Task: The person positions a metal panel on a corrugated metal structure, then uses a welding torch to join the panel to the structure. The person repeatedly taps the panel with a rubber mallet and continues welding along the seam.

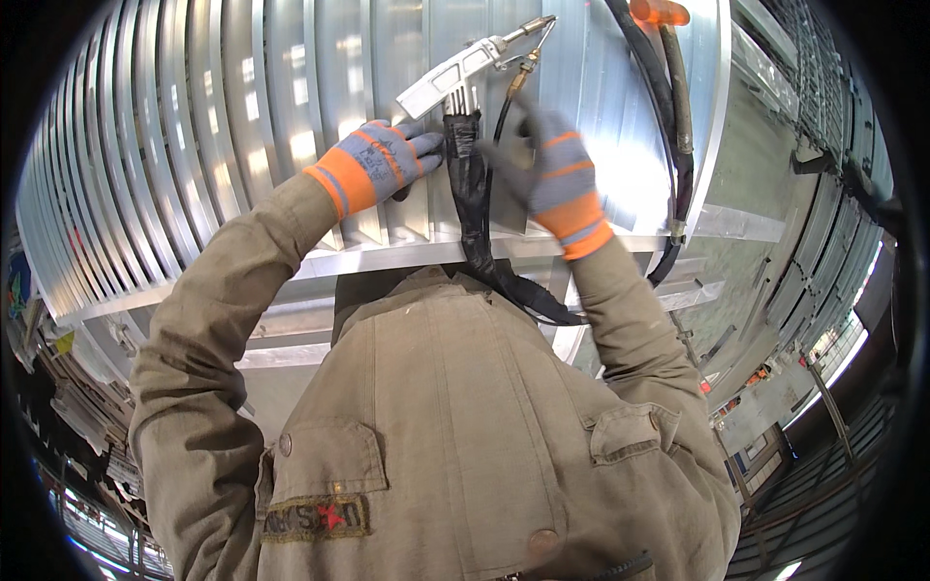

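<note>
A silver welding gun (455, 79) lies tilted on the ribbed aluminium panel (281, 107), its narrow nozzle toward the far right. Black tape wraps its handle and cable (467, 179), which runs toward my chest. A thin black hose with a brass fitting (524, 70) joins near the nozzle. My left hand (383, 165), in a grey and orange glove, is open just left of the taped handle, fingers stretched toward it. Right of the cable is my right hand (550, 172), similarly gloved and blurred by motion. Its thumb and fingers look apart, with nothing visible between them.
At the panel's right side lies an orange-headed mallet (661, 13), its handle beside a thick black cable (639, 58). The panel's near edge (387, 254) runs in front of my body. Metal bars and wire mesh (814, 73) stand farther right.
</note>
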### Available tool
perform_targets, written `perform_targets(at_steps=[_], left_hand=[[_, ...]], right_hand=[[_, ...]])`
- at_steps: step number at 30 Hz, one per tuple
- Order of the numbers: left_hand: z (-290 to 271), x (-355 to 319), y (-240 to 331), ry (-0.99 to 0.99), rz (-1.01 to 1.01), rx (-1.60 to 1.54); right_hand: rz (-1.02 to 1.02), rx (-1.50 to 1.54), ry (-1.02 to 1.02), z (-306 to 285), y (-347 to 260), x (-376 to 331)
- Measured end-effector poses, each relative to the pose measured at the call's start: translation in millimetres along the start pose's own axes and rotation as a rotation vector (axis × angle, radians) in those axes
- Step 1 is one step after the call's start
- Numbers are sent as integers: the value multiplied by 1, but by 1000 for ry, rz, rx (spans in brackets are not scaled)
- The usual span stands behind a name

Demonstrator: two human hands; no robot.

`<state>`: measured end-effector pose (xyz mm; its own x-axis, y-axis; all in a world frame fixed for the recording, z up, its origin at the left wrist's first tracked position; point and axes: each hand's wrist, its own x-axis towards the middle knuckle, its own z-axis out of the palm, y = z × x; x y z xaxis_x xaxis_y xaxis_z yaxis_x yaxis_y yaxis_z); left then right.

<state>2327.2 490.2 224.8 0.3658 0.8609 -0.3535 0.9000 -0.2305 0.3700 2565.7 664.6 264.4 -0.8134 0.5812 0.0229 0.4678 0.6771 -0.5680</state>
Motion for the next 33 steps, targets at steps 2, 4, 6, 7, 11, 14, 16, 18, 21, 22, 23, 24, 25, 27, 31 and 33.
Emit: perform_targets(at_steps=[2, 4, 6, 7, 11, 14, 16, 18, 21, 22, 23, 24, 25, 27, 31, 33], left_hand=[[0, -2, -3, -8, 36, 52], [0, 1, -9, -39, 61, 76], [1, 1, -12, -13, 66, 84], [1, 2, -13, -7, 67, 90], [4, 1, -14, -4, 61, 99], [3, -1, -14, 39, 64, 72], [1, 3, -15, 37, 84, 89], [-3, 11, -16, 14, 85, 115], [-8, 25, -18, -65, 153, 158], [-10, 30, -18, -88, 169, 177], [-10, 35, -18, -106, 185, 198], [-11, 39, -18, -120, 204, 224], [-10, 41, -18, -121, 192, 217], [-8, 45, -17, -112, 171, 220], [0, 47, -22, -84, 209, 203], [4, 48, -24, -72, 224, 196]], right_hand=[[-11, -145, -54, 28, -32, -1], [52, -372, -168, 43, -47, 6], [120, -358, -235, 44, -49, 13], [177, -363, -291, 43, -49, 17], [233, -312, -375, 39, -55, 32], [315, -226, -247, 16, -75, 25], [322, 44, -152, -22, -88, 4], [282, 192, -75, -60, -100, -20], [469, 299, -74, -111, -114, -52], [499, 195, -50, -126, -120, -59], [540, 91, 2, -142, -129, -63], [584, 164, 48, -158, -138, -66], [527, 170, 57, -169, -141, -63], [566, 262, 65, -190, -149, -60], [712, 505, -51, -218, -150, -63], [754, 607, -33, -218, -140, -67]])
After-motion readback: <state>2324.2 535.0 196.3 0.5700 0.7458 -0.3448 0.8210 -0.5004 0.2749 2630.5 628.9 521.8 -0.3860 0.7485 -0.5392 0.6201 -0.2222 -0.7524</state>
